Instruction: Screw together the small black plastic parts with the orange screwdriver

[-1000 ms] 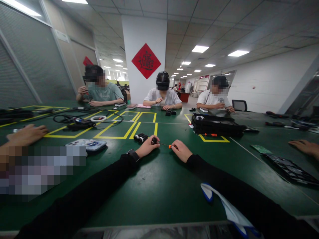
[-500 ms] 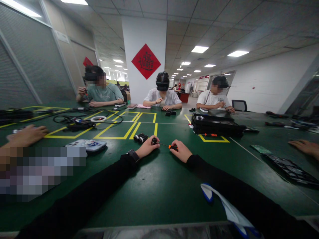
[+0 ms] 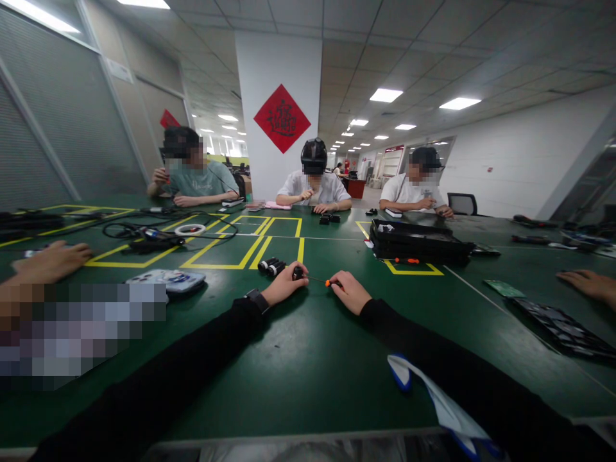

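Note:
My left hand (image 3: 285, 285) is closed around a small black cylindrical part (image 3: 298, 273), whose end faces right. In my right hand (image 3: 352, 292) is a screwdriver (image 3: 328, 283) with an orange and black handle, mostly covered by my fingers. Its thin shaft lies level and points left to the black part; whether the tip sits inside a screw there is too small to tell. Just beyond my left hand, several similar black cylinders (image 3: 272, 265) with pale bands lie side by side on the green table (image 3: 298, 372).
Black trays (image 3: 419, 242) are stacked at the back right, near an orange-handled tool (image 3: 407, 260). A phone (image 3: 173, 281) and coiled cables (image 3: 154, 240) lie left. A blue-and-white cloth strip (image 3: 440, 398) lies by my right forearm. Co-workers' hands (image 3: 52, 260) rest at both sides.
My right hand's fingers have shifted slightly on the screwdriver handle, covering more of it. My left hand and the black part stay in place.

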A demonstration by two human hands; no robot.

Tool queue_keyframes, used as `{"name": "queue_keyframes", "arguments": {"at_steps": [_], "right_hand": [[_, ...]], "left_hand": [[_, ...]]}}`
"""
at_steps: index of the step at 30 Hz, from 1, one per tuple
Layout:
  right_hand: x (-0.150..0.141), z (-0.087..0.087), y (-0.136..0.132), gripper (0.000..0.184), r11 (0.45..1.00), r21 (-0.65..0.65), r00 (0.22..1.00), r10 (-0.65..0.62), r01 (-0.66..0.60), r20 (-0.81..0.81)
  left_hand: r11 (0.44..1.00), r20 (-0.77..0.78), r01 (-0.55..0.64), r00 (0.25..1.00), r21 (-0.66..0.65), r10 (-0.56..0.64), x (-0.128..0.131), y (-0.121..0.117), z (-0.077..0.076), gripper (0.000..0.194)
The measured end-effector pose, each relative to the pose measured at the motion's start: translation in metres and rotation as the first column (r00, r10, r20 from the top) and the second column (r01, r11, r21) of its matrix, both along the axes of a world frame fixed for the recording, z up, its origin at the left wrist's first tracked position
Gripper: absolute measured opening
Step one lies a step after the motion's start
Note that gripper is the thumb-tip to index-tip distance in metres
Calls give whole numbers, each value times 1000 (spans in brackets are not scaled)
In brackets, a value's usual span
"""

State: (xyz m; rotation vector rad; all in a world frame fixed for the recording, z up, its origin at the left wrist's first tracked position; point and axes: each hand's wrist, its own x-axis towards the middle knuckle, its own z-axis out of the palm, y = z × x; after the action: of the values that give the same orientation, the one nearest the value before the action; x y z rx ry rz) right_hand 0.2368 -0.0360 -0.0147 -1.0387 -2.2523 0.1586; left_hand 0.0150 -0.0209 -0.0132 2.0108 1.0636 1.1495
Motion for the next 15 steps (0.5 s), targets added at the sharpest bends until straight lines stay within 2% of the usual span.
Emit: {"name": "queue_keyframes", "arguments": {"at_steps": [15], "right_hand": [[0,0,-3,15,999,-36,999,-7,6,-45]], "left_hand": [[1000,-6,16,1000,21,-16,1,-1,1,23]]}}
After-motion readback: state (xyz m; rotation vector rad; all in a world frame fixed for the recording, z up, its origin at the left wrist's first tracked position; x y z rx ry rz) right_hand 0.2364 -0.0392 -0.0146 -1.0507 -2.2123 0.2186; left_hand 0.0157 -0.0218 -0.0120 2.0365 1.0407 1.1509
